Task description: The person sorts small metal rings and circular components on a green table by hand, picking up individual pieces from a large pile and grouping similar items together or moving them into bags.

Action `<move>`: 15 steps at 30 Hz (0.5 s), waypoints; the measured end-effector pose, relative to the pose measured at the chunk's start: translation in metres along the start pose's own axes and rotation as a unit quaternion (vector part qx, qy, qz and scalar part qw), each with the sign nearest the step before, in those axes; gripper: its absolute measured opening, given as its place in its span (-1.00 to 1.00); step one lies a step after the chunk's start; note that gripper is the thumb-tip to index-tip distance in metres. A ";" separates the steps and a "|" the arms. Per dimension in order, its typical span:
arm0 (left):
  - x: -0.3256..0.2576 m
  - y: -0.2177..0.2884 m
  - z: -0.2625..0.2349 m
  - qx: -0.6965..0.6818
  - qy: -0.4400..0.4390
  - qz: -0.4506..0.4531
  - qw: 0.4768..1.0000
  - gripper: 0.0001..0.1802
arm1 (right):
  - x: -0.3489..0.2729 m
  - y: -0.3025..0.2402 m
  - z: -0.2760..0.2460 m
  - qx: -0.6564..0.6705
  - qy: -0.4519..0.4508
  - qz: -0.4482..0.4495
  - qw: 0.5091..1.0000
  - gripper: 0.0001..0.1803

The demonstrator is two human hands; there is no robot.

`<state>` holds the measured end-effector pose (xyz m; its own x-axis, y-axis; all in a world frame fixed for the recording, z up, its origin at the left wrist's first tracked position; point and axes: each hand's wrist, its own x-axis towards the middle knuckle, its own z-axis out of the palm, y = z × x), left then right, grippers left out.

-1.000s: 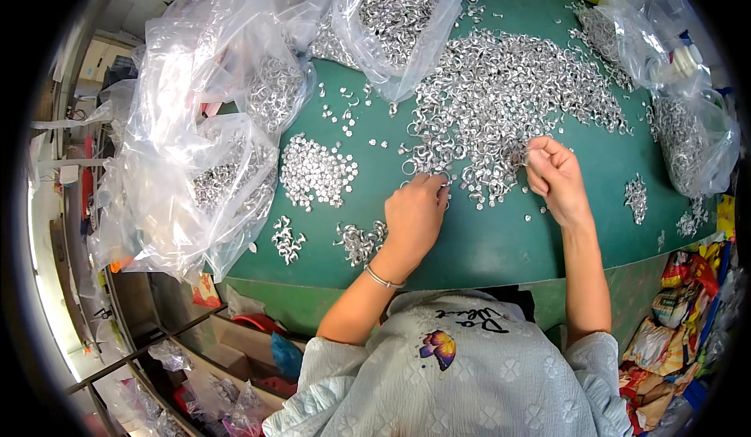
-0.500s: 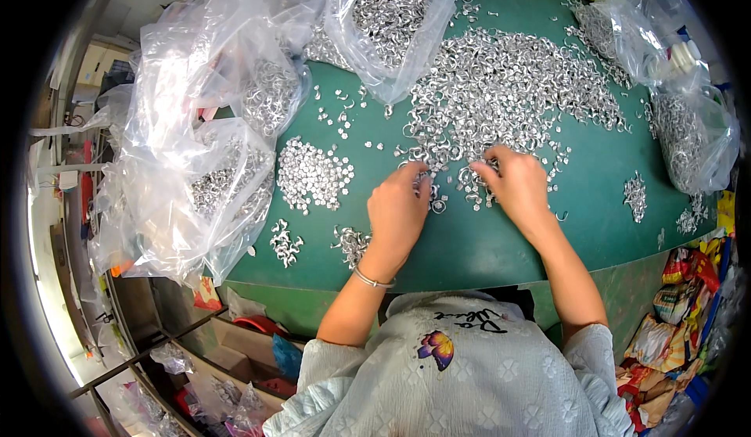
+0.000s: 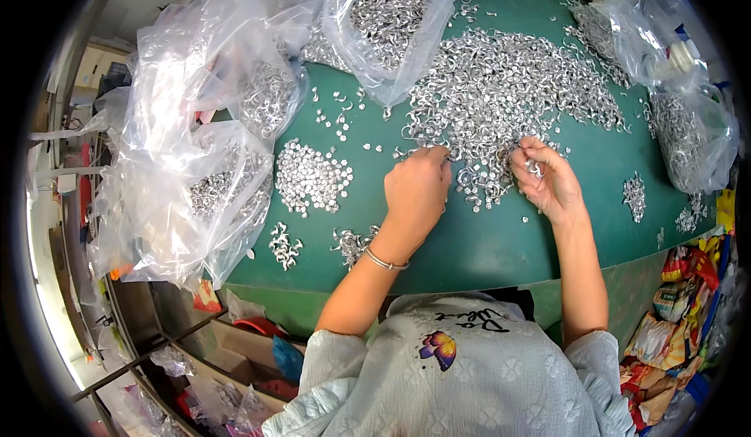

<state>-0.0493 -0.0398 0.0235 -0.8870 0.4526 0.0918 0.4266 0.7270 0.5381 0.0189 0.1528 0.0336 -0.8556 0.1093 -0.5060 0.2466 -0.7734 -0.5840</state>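
Looking down from the head view, the person works at a green bench point(image 3: 501, 249) strewn with small silver metal pieces. The left hand point(image 3: 416, 188) lies knuckles-up at the near edge of the large loose heap point(image 3: 501, 93), its fingertips pinched on pieces there. The right hand point(image 3: 547, 180) is turned palm-up and cupped, fingers curled around a few pieces. A second ago both hands sat lower and flatter on the heap's edge; the right has since turned over, which suggests a fresh pick is being checked. A sorted pile point(image 3: 311, 177) lies left of the left hand, with two smaller clusters point(image 3: 283, 245) nearer the bench edge. Clear plastic bags point(image 3: 195, 163) of pieces ring the bench.
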 end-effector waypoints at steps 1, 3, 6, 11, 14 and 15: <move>-0.001 0.001 -0.003 -0.009 -0.005 -0.005 1.000 -0.83 | 0.002 -0.001 -0.007 -0.019 -0.022 0.006 1.000 -0.86; -0.001 0.000 0.005 0.016 0.001 0.011 1.000 -0.85 | 0.010 -0.003 -0.023 -0.086 -0.067 0.022 0.994 -0.80; 0.001 -0.002 0.008 0.035 -0.004 0.032 0.999 -0.86 | 0.022 0.012 -0.012 -0.518 0.039 -0.292 0.803 -0.77; -0.005 -0.005 -0.001 0.001 -0.041 0.032 0.999 -0.85 | 0.027 0.030 0.015 -0.754 -0.011 -0.394 0.526 -0.79; -0.004 -0.006 -0.009 -0.003 -0.029 -0.007 1.000 -0.82 | 0.013 0.030 0.004 -0.773 -0.029 -0.333 0.539 -0.83; -0.001 -0.007 -0.009 0.004 -0.021 -0.016 1.000 -0.81 | 0.006 0.023 -0.001 -0.761 -0.038 -0.317 0.565 -0.83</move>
<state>-0.0532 -0.0503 0.0275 -0.8920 0.4503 0.0395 0.4001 0.7457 0.5328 0.0201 0.1367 0.0164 -0.9942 -0.0092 0.1070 -0.0650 0.8443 -0.5320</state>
